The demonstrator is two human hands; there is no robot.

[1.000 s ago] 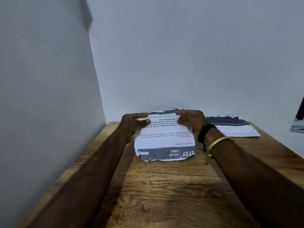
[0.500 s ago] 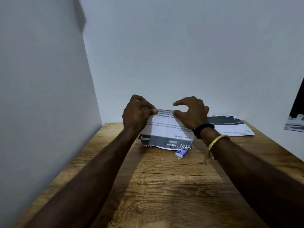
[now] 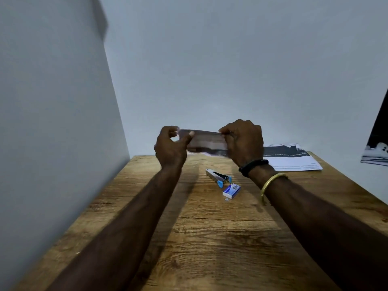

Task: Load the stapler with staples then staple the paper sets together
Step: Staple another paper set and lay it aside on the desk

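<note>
Nearby, staple box (image 3: pixel 231 191) beside stapler (image 3: pixel 218 176).

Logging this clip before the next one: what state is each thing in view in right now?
Printed paper set: blurred, held above the table, pinched by both hands.
Left hand: pinching the set's left end.
Right hand: pinching its right end.
Silver stapler with blue parts: lying on the wooden table, untouched.
Blue-and-white staple box: lying beside the stapler.
Second printed paper set: flat, far right.
</note>
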